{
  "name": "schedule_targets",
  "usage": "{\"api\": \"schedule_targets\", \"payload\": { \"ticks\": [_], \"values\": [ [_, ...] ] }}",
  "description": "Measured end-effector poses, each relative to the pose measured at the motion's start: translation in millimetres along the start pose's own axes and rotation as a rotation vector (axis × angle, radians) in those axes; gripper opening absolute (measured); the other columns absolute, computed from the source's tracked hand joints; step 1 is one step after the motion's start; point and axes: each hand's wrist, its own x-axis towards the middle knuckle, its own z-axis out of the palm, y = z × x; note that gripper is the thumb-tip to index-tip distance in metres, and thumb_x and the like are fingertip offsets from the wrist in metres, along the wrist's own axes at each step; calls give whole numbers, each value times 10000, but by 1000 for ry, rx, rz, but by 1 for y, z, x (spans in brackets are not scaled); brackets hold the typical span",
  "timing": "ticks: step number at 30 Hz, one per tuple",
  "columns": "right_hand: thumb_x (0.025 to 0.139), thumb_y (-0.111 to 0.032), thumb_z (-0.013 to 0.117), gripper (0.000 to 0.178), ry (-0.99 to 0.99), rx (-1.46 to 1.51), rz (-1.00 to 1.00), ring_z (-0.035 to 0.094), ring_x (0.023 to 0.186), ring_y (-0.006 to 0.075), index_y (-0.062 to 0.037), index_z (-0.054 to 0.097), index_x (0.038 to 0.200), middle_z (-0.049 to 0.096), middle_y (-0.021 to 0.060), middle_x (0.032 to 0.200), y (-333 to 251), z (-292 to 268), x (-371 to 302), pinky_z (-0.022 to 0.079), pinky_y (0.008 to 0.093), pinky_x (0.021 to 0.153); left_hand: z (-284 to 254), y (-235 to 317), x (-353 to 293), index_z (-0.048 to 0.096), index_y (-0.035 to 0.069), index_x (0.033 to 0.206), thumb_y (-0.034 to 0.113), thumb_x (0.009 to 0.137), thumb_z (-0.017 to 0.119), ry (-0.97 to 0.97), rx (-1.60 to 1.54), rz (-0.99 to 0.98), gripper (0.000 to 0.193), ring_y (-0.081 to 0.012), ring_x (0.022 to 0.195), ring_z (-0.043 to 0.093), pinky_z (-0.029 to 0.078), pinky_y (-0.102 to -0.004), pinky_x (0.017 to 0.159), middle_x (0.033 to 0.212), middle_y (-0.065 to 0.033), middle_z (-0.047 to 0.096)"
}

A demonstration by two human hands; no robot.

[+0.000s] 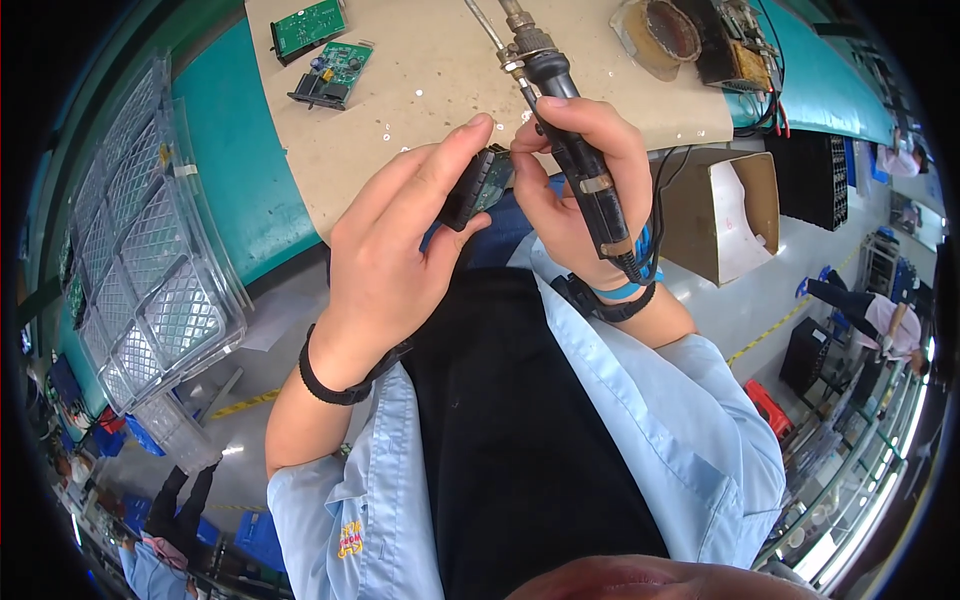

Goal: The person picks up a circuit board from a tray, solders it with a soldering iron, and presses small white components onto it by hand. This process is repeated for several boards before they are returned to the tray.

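My left hand (385, 240) is closed on a small circuit board (490, 185) with a black connector block along one side. It holds the board tilted at the near edge of the bench. In my right hand (605, 150) is a black soldering iron (570, 160) with a thin metal tube fixed alongside it. The iron's front end points away and runs out of the top of the view, so its tip is hidden. My right fingertips come close to the board's right edge; whether they touch it I cannot tell.
Brown paper (400, 60) covers part of the green bench (230, 150). Two green circuit boards (340, 72) lie far left. A stained round container (665, 35) and a dark metal device (735, 45) stand far right. Clear trays (160, 250) sit left, a cardboard box (700, 215) right.
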Motion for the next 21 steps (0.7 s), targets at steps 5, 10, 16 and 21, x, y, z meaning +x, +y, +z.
{"api": "schedule_targets", "payload": {
  "ticks": [5, 10, 16, 21],
  "values": [
    [757, 188, 663, 563, 5, -70, -44, 654, 865, 158, -36, 492, 1244, 600, 105, 983, -2, 1, 1, 528, 275, 791, 2, -1, 0, 604, 146, 1355, -77, 657, 790, 17, -32, -25, 757, -281, 951, 675, 566, -349, 791, 1122, -102, 687],
    [754, 189, 662, 568, 34, -72, -94, 647, 830, 165, -42, 482, 1241, 594, 105, 967, 8, 5, -2, 525, 275, 755, 1, -3, 0, 599, 137, 1360, -70, 668, 792, -1, -108, -91, 748, -272, 946, 684, 568, -341, 804, 1135, -104, 687],
    [757, 194, 657, 580, 44, 24, -76, 638, 836, 170, -45, 474, 1253, 603, 113, 983, 8, 6, -5, 510, 284, 775, -4, -5, -2, 552, 40, 1398, -40, 732, 805, 2, -266, -196, 716, -179, 1067, 656, 547, -311, 878, 1177, -126, 673],
    [780, 160, 670, 588, 19, 96, 64, 635, 857, 166, -43, 467, 1292, 640, 128, 1032, 3, 2, 3, 499, 282, 808, -5, -2, 4, 596, 103, 1353, -70, 703, 775, 4, -131, -114, 697, -271, 966, 684, 561, -333, 808, 1126, -89, 691]
  ]
}}
